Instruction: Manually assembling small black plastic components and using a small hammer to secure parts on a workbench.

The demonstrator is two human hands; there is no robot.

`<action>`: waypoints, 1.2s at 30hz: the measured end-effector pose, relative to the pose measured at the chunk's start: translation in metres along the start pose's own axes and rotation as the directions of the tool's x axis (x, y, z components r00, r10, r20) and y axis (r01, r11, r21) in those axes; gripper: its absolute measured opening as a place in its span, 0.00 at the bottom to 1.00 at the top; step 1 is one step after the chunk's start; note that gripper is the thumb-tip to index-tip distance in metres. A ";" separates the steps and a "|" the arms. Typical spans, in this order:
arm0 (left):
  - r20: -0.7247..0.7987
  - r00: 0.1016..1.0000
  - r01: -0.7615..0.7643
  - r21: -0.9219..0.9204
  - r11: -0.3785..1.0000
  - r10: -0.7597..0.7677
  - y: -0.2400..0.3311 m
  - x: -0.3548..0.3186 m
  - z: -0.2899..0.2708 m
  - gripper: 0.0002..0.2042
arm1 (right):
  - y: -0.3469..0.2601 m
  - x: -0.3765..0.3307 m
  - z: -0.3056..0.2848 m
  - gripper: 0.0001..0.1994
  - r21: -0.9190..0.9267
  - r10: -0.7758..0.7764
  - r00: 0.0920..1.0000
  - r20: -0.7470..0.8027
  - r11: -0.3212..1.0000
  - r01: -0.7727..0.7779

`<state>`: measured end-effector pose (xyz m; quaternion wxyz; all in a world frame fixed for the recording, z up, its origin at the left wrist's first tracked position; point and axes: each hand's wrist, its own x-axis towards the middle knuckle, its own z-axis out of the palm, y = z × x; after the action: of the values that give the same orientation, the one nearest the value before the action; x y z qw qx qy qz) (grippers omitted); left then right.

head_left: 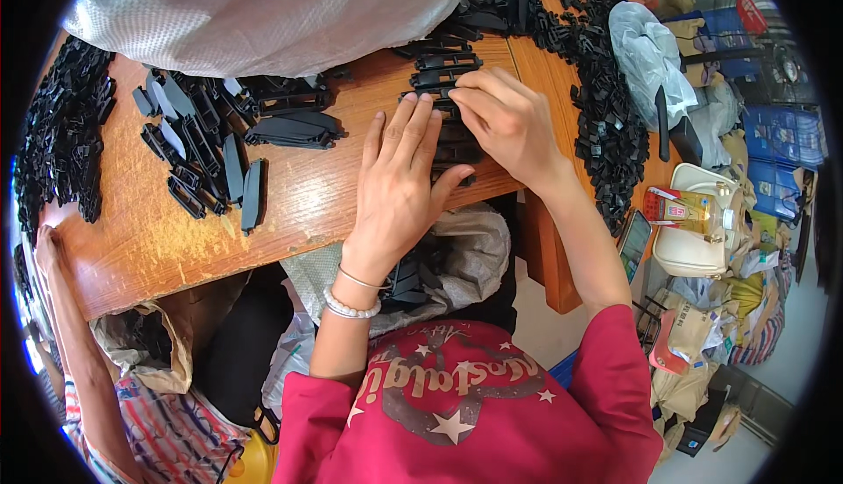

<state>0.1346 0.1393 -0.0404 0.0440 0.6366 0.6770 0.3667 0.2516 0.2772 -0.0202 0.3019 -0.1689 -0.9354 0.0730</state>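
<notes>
My left hand (399, 181) lies flat with fingers stretched out. Its fingertips rest on a row of long black plastic pieces (446, 61) lined up near the table edge. Close beside it, my right hand (509, 124) is closed in a pinch over the same row. Whatever is between its fingertips is too small or hidden to make out. The palms and fingers cover part of the row. To the left lies a loose heap of similar long black pieces (198, 124), some with smooth curved faces.
A white woven sack (272, 14) bulges across the table's far side. Small black parts (610, 124) are heaped at right, more (66, 124) at far left. An open sack (474, 256) hangs below the edge. Another person's arm (79, 352) reaches in at left. A phone (634, 243) stands at right.
</notes>
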 end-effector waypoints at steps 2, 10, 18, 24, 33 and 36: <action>0.003 1.000 -0.002 -0.002 1.000 0.002 0.001 0.001 0.000 0.28 | -0.002 0.000 -0.002 0.02 -0.024 0.018 0.998 0.065 1.000 -0.016; 0.014 0.999 -0.030 0.049 0.998 0.030 -0.002 0.000 0.001 0.30 | 0.021 -0.003 -0.015 0.03 0.092 0.233 0.969 -0.087 0.970 -0.225; 0.040 0.999 -0.004 -0.002 1.000 0.004 0.000 0.001 -0.004 0.30 | 0.101 0.002 -0.030 0.08 -0.304 0.611 0.774 -0.163 0.716 -0.629; 0.040 0.998 -0.039 -0.022 0.999 0.040 0.005 0.008 -0.013 0.31 | 0.101 0.002 -0.034 0.06 -0.171 0.624 0.751 -0.218 0.733 -0.659; -0.033 0.996 -0.077 0.012 0.997 0.077 -0.008 0.028 0.010 0.27 | 0.018 0.013 -0.019 0.13 0.561 0.573 0.798 0.188 0.605 -0.566; -0.051 0.995 -0.083 -0.026 0.996 0.082 -0.010 0.028 0.010 0.25 | 0.017 0.017 -0.017 0.06 0.453 0.521 0.836 0.175 0.711 -0.538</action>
<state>0.1261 0.1696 -0.0414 0.0211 0.6540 0.6459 0.3932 0.2536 0.2997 -0.0015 0.2844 -0.3470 -0.8037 0.3908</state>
